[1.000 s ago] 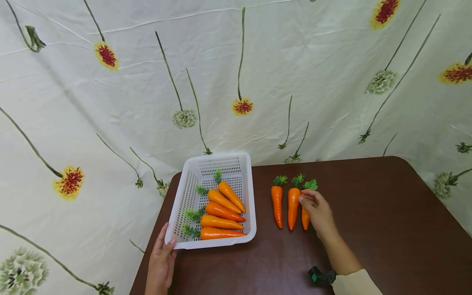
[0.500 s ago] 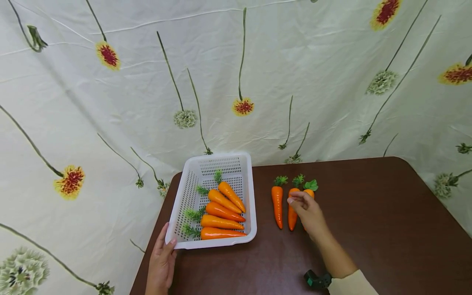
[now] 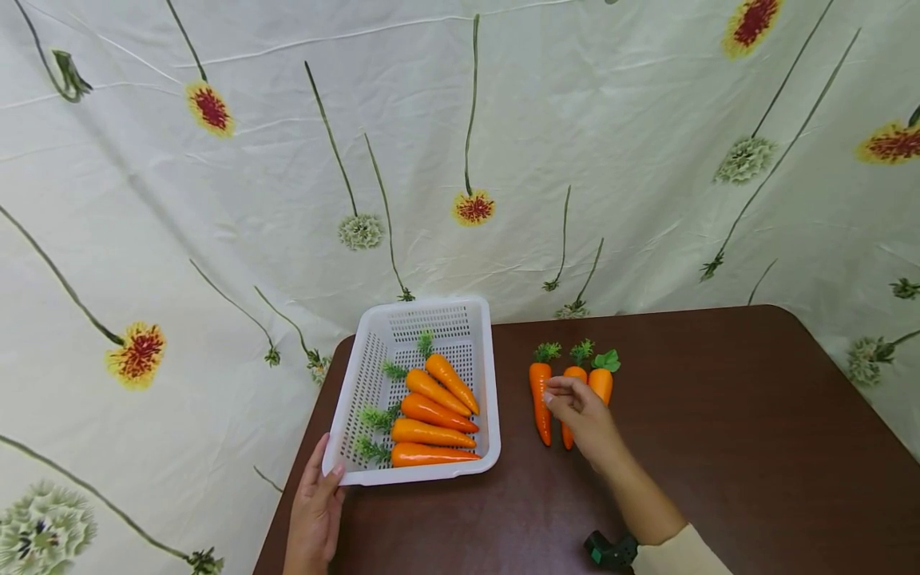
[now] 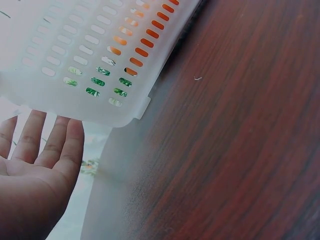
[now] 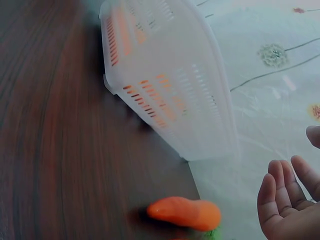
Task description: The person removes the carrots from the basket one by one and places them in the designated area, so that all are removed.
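At the near left corner of a white perforated plastic basket [image 3: 493,399], my left hand [image 3: 315,507] holds the rim, thumb on top and fingers against the outside. In the left wrist view its fingers [image 4: 70,145] reach up to the basket wall. Several orange carrots [image 3: 434,414] with green tops lie inside. To the basket's right stand three carrots in a row: left [image 3: 540,391], middle [image 3: 575,372] and right [image 3: 600,385]. My right hand [image 3: 588,419] hovers over the middle one, partly hiding it, fingertips near the left carrot. Nothing is between its loosely bent fingers.
A dark brown table [image 3: 733,423] carries everything, with its rounded far edge against a flower-printed cloth [image 3: 647,144]. A black wrist device [image 3: 611,551] sits on my right wrist by the cream sleeve [image 3: 683,553].
My right hand has moved left, from the right carrot across the middle one toward the left carrot. The left hand, basket and carrots have stayed in place.
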`<state>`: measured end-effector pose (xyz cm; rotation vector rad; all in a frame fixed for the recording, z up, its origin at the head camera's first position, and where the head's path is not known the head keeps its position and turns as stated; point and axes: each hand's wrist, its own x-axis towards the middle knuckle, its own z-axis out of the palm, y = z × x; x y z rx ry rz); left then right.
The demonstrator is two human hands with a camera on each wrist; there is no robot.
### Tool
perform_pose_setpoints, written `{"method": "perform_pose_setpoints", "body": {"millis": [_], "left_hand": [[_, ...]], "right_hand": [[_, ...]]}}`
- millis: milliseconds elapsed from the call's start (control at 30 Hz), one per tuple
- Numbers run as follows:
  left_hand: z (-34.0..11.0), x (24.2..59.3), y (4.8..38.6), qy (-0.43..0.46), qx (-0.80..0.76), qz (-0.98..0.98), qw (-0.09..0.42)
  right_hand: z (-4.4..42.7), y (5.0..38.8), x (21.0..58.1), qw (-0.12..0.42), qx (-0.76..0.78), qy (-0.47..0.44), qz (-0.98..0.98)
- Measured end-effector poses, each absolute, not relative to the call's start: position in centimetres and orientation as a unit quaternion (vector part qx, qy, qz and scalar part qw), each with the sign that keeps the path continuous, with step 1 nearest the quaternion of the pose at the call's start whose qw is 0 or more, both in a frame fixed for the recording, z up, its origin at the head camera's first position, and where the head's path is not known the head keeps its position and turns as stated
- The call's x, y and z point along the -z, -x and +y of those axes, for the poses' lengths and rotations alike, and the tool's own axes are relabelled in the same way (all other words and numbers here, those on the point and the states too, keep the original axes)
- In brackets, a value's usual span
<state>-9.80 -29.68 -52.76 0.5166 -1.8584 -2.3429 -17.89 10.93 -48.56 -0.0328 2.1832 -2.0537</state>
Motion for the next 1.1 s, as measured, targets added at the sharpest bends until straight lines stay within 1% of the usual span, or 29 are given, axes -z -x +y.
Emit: {"method": "perform_pose_setpoints", "body": {"millis": [267,500,833,1033,1100], "left_hand": [[-29.7,52.8,9.8,-0.175,0.771,-0.609,0.056],[-29.8,53.0,9.7,-0.158,0.775,-0.609,0.066],[-29.8,52.8,9.7,-0.159,0.778,-0.605,0.058],[-29.8,52.7,9.7,-0.160,0.778,-0.605,0.055],[-29.7,52.7,9.7,-0.163,0.776,-0.606,0.055]], "right_hand": [[9.8,17.8,48.3,0.084,0.697,0.032,0.712],[8.5,17.6,48.1,0.091,0.711,0.050,0.696],[6.6,17.5,48.2,0.109,0.696,0.058,0.708],[5.8,17.4,48.0,0.123,0.682,0.090,0.716],[5.5,17.3,48.0,0.120,0.680,0.102,0.716]]}}
